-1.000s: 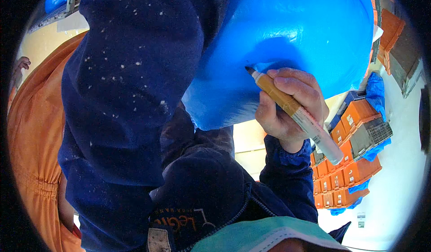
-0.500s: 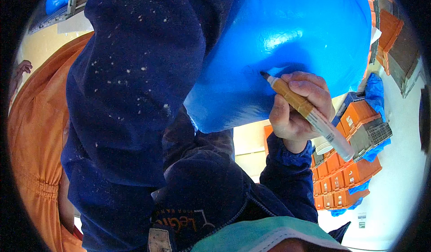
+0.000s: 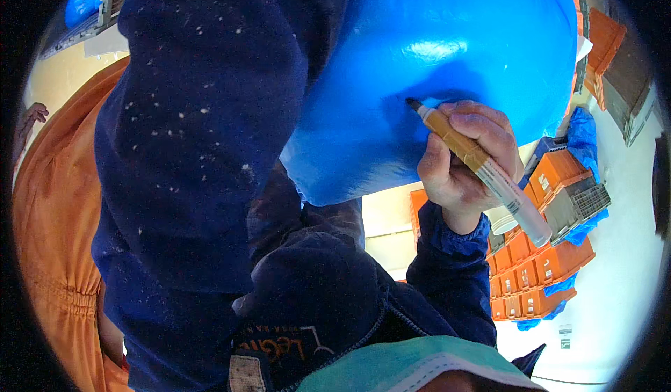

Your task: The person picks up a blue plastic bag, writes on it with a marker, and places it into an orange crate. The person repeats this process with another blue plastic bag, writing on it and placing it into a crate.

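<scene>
A marker pen [image 3: 458,142] with a brownish-yellow band and a clear, whitish rear end is pinched in the fingers of my right hand [image 3: 479,158]. Its dark tip points up and left, close against a smooth, full blue plastic bag [image 3: 447,15]. I cannot tell whether the tip touches the plastic. The hand casts a shadow on the bag around the tip. My left arm, in a dark blue sleeve [image 3: 203,126] flecked with white specks, reaches up past the bag's left side. My left hand lies outside the picture.
Stacked orange crates [image 3: 542,270] stand at the right with blue plastic poking out, and a grey crate [image 3: 632,88] sits above them. A person in orange clothing [image 3: 59,231] is close on my left. Another hand [image 3: 33,117] shows at the far left edge.
The marker's tip has moved slightly upward over the bag, and my right hand has shifted a little with it. My left sleeve has drifted slightly left.
</scene>
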A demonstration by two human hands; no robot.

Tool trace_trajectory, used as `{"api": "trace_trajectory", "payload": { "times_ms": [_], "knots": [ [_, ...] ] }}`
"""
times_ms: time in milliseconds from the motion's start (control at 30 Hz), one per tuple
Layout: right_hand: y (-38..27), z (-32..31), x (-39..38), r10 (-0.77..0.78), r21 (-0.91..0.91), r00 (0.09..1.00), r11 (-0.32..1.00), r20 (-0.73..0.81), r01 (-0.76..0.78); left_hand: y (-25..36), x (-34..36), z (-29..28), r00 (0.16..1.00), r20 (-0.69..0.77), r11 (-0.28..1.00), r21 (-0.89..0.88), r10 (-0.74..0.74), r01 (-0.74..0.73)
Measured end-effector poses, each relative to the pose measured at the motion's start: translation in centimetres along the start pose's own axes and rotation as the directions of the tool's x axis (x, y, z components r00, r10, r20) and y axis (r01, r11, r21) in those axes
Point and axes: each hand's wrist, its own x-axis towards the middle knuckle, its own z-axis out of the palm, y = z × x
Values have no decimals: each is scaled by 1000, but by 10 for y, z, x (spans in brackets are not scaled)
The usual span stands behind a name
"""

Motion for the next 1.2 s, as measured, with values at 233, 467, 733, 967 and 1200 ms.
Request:
{"api": "trace_trajectory", "payload": {
  "times_ms": [233,467,733,967,1200],
  "knots": [
    [1,-7,7,3,109,1000,994,-16,-2,0,0,1,1000,-3,999,-32,14,-14],
    [12,-31,2,235,641,963,720,135,-266,-3,2,6,1000,-10,998,-61,24,-24],
    [11,-29,-1,196,301,975,928,109,-220,0,2,4,1000,22,999,-34,-12,13],
    [9,-28,10,-53,22,986,998,156,51,-2,4,6,1000,3,998,-60,21,-21],
    [13,-20,17,-147,52,978,989,149,140,-3,1,3,998,-18,999,-6,54,-54]
  ]
}}
